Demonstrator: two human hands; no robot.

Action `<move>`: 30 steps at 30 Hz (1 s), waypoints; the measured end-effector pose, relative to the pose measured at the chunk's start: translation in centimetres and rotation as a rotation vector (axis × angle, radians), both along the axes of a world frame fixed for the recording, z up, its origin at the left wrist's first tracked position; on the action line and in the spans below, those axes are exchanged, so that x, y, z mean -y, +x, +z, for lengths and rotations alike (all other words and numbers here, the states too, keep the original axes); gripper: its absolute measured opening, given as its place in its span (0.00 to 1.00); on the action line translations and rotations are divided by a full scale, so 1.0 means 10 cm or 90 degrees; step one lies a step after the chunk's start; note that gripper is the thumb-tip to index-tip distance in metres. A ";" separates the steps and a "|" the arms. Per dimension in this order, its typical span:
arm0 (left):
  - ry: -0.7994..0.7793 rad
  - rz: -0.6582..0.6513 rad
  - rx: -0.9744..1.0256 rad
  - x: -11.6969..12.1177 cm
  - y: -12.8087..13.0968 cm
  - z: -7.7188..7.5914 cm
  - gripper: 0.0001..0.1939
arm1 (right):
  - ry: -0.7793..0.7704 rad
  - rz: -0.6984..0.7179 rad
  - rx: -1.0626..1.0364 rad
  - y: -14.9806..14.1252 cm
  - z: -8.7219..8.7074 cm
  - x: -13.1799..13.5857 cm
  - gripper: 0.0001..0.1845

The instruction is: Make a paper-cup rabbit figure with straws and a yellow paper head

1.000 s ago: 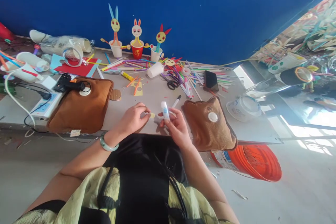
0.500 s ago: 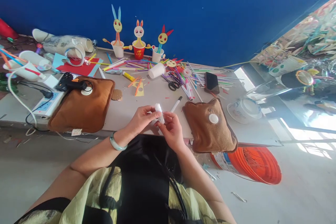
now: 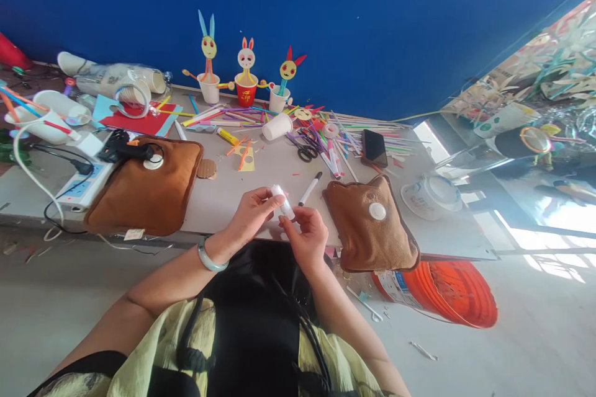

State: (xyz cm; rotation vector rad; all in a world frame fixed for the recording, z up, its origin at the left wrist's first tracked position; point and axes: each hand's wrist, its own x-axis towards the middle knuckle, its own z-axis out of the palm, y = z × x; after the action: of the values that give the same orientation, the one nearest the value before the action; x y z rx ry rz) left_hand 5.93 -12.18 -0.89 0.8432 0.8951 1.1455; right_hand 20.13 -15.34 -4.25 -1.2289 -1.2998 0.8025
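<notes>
Over the table's front edge, both hands hold a small white tube point(image 3: 285, 205), translucent toward its lower end; its kind I cannot make out. My left hand point(image 3: 254, 214) grips the upper part between thumb and fingers. At the lower end, the fingertips of my right hand point(image 3: 307, 236) pinch the tube. Just beyond the right hand lies a white marker with a black cap point(image 3: 310, 188). To the right of that hand is a brown plush hot-water bag point(image 3: 372, 223).
Three rabbit figures in paper cups, including a red cup point(image 3: 246, 94), stand along the blue wall. Scissors point(image 3: 307, 149), a tipped white cup point(image 3: 277, 127), a phone point(image 3: 374, 147) and many sticks lie before them. Left are a second bag point(image 3: 153, 192) and a power strip point(image 3: 86, 186); an orange bucket point(image 3: 447, 294) lies below right.
The tube has tilted, its lower end shifting to the right. My right hand has moved slightly right and down, showing more of the tube; both hands still hold it.
</notes>
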 end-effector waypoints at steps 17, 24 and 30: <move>0.067 0.030 -0.083 0.07 0.01 0.02 0.26 | -0.127 0.141 -0.263 -0.07 0.09 0.04 0.19; 0.077 0.024 -0.068 0.12 0.02 0.07 0.25 | -0.280 0.332 -0.325 0.00 0.07 0.01 0.30; 0.064 0.050 -0.072 0.14 0.03 0.00 0.27 | -0.141 0.165 -0.258 0.00 0.12 0.05 0.23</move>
State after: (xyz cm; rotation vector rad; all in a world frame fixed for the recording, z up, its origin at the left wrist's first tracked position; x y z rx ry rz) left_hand 6.23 -13.56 -0.87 0.9701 0.9770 1.2284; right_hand 20.15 -15.85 -3.02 -1.0070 -1.0653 1.3366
